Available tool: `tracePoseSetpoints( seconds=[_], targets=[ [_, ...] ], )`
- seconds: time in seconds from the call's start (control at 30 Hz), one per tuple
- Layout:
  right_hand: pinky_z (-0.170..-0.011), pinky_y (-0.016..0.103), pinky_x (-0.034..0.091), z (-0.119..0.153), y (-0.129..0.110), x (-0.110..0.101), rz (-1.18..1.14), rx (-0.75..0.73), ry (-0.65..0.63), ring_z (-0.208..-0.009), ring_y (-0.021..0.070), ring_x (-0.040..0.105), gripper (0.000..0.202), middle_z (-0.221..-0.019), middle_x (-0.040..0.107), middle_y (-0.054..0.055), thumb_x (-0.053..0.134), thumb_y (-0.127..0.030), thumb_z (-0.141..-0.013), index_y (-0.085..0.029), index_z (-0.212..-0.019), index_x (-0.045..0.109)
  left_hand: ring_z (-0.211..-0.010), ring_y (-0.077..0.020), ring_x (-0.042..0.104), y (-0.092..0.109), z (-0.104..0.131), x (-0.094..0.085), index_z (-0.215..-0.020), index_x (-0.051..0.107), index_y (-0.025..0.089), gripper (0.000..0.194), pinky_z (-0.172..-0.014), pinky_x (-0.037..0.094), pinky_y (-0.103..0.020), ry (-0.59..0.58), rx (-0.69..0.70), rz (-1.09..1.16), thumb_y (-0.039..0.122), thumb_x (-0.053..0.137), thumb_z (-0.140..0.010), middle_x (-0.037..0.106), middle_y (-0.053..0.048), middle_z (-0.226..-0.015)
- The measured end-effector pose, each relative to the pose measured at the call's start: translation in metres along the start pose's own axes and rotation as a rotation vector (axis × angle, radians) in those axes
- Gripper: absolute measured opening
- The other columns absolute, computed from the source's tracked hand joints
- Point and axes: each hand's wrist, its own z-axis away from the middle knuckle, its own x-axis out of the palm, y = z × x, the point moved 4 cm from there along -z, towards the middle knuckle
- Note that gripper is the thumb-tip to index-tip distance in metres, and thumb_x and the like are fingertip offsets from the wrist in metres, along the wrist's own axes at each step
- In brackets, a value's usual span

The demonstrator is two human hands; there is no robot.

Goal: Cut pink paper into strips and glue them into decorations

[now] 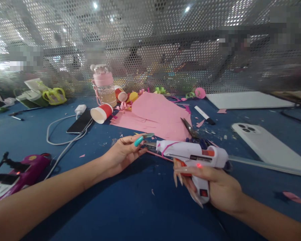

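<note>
My right hand (220, 187) is wrapped round the grip of a white glue gun (183, 149) with an orange trigger and a red light. Its nozzle points left, toward the fingertips of my left hand (121, 152). That hand has thumb and forefinger, with long turquoise nails, pinched together just in front of the nozzle; anything between them is too small to make out. Just beyond lie sheets of pink paper (158, 110). Dark scissors (188, 126) rest on the paper's right edge, partly hidden behind the glue gun.
Left are a purple device (32, 167), a dark phone (80, 122) with a white cable, and a red paper cup (102, 113) on its side. Behind stands a pink bottle (104, 85). Right lie a marker (204, 114) and a white phone (268, 144). A perforated metal screen (145, 50) closes the back.
</note>
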Motion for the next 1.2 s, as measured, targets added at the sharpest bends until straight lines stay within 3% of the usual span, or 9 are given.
tracePoseSetpoints(
  seconds=[0.13, 0.4, 0.57, 0.63, 0.8, 1.03, 1.1, 1.2],
  targets=[
    [-0.028, 0.017, 0.033, 0.000, 0.003, 0.000, -0.012, 0.021, -0.032, -0.026, 0.0081, 0.043, 0.030, -0.032, 0.051, -0.001, 0.072, -0.047, -0.045, -0.019, -0.054, 0.068, -0.078, -0.0118, 0.062, 0.000, 0.000, 0.000, -0.074, 0.071, 0.011, 0.036, -0.080, 0.045, -0.026, 0.016, -0.005, 0.007, 0.019, 0.085, -0.041, 0.070, -0.002, -0.078],
    [-0.026, 0.019, 0.032, 0.000, 0.000, 0.002, 0.017, 0.048, 0.056, -0.023, 0.0086, 0.040, 0.028, -0.027, 0.047, -0.001, 0.067, -0.043, -0.041, -0.017, -0.050, 0.067, -0.078, -0.0117, 0.061, -0.001, -0.001, -0.001, -0.075, 0.071, 0.012, 0.033, -0.080, 0.046, -0.026, 0.014, -0.005, -0.004, 0.020, 0.084, -0.045, 0.070, -0.003, -0.079],
    [-0.026, 0.018, 0.029, -0.003, 0.002, 0.002, 0.057, -0.009, 0.064, -0.024, 0.0079, 0.039, 0.028, -0.028, 0.046, -0.001, 0.066, -0.043, -0.045, -0.016, -0.048, 0.063, -0.072, -0.0124, 0.061, 0.002, -0.001, -0.003, -0.058, 0.066, 0.013, 0.032, -0.075, 0.048, -0.028, 0.099, 0.007, 0.029, 0.020, 0.086, -0.034, 0.069, -0.001, -0.075],
    [-0.026, 0.019, 0.030, -0.003, 0.001, 0.003, 0.074, -0.055, 0.051, -0.024, 0.0083, 0.038, 0.027, -0.028, 0.046, -0.002, 0.065, -0.043, -0.048, -0.015, -0.050, 0.062, -0.071, -0.0128, 0.061, 0.008, -0.003, -0.004, -0.058, 0.065, 0.013, 0.029, -0.072, 0.048, -0.028, 0.146, 0.048, 0.046, 0.016, 0.086, -0.038, 0.068, -0.002, -0.076],
    [-0.027, 0.020, 0.031, 0.000, -0.005, 0.010, 0.143, -0.177, -0.038, -0.025, 0.0078, 0.036, 0.025, -0.031, 0.043, -0.006, 0.062, -0.041, -0.056, -0.016, -0.057, 0.057, -0.066, -0.0115, 0.061, 0.031, -0.006, -0.003, -0.062, 0.066, 0.012, 0.010, -0.070, 0.047, -0.027, 0.266, 0.215, 0.038, 0.004, 0.072, -0.063, 0.067, -0.003, -0.070],
    [-0.032, 0.020, 0.029, 0.005, -0.008, 0.025, 0.373, -0.253, -0.211, -0.031, 0.0072, 0.035, 0.034, -0.040, 0.039, -0.007, 0.046, -0.050, -0.071, -0.017, -0.066, 0.052, -0.061, -0.0074, 0.056, 0.080, 0.007, 0.002, -0.062, 0.067, 0.013, 0.013, -0.061, 0.040, -0.018, 0.470, 0.500, -0.043, 0.003, 0.065, -0.069, 0.064, 0.000, -0.062],
    [-0.037, 0.021, 0.033, 0.007, -0.013, 0.032, 0.527, -0.341, -0.201, -0.037, 0.0083, 0.037, 0.029, -0.045, 0.041, -0.006, 0.043, -0.045, -0.074, -0.018, -0.066, 0.050, -0.058, -0.0076, 0.054, 0.094, 0.014, 0.006, -0.062, 0.066, 0.015, 0.014, -0.059, 0.040, -0.017, 0.485, 0.525, -0.047, 0.003, 0.065, -0.069, 0.062, 0.001, -0.059],
    [-0.049, 0.026, 0.041, 0.013, -0.023, 0.050, 0.913, -0.566, -0.086, -0.052, 0.0126, 0.047, 0.012, -0.062, 0.050, 0.000, 0.043, -0.029, -0.076, -0.019, -0.071, 0.047, -0.061, -0.0090, 0.055, 0.111, 0.026, 0.016, -0.062, 0.066, 0.019, 0.016, -0.060, 0.041, -0.019, 0.471, 0.547, -0.032, 0.007, 0.064, -0.071, 0.062, 0.002, -0.059]
  ],
)
